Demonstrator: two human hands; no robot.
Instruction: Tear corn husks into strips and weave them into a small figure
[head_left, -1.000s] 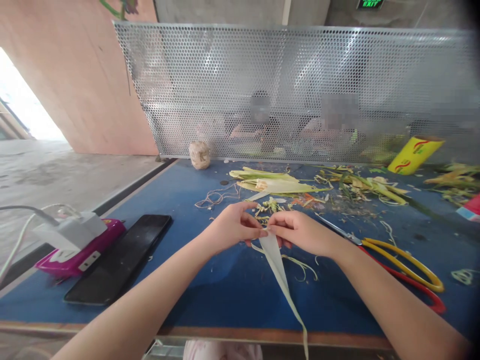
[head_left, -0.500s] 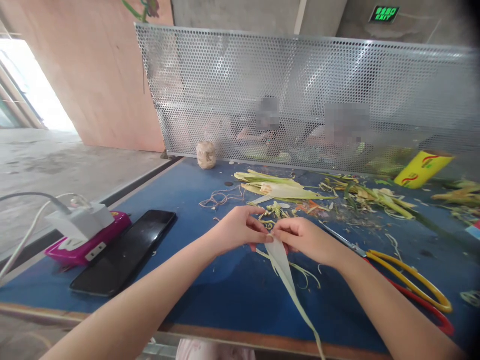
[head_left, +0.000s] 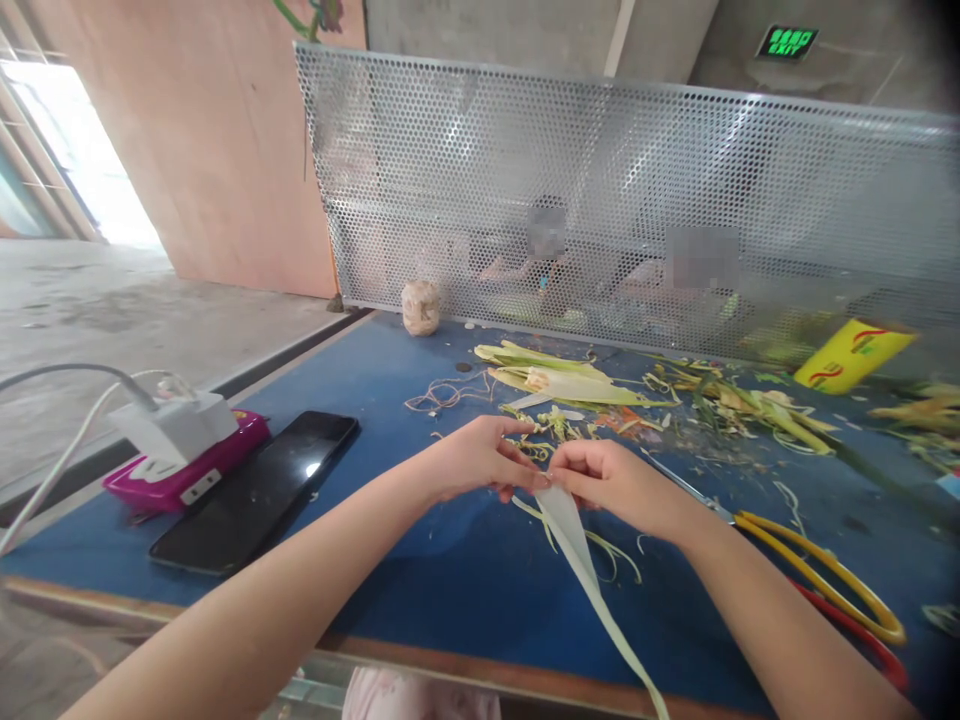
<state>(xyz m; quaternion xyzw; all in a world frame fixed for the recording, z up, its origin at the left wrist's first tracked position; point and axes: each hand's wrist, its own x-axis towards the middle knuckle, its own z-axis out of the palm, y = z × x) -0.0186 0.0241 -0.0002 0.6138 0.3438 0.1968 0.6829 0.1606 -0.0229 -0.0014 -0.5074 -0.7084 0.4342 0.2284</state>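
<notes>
Both my left hand (head_left: pixel 499 460) and my right hand (head_left: pixel 600 475) pinch the upper end of a pale corn husk strip (head_left: pixel 574 540), thumbs and fingertips nearly meeting. The strip hangs down and narrows toward the table's front edge. Thin curled husk shreds (head_left: pixel 611 550) show behind it, and it is unclear whether they are joined to it. Beyond my hands are husk leaves (head_left: pixel 570 385) and greenish scraps (head_left: pixel 555 425). Scissors (head_left: pixel 817 570) with yellow and red handles lie beside my right forearm.
On the left of the blue table (head_left: pixel 420 620) are a black phone (head_left: pixel 259 490) and a magenta power strip (head_left: pixel 187 475) with a charger. A twine ball (head_left: pixel 420 307), loose string (head_left: pixel 446 395) and a yellow roll (head_left: pixel 855 357) lie farther back, before a perforated metal screen (head_left: pixel 480 160). People sit behind it.
The view has shifted slightly, so the background sits a little to the right. Both hands keep their pinch on the husk strip with hardly any movement.
</notes>
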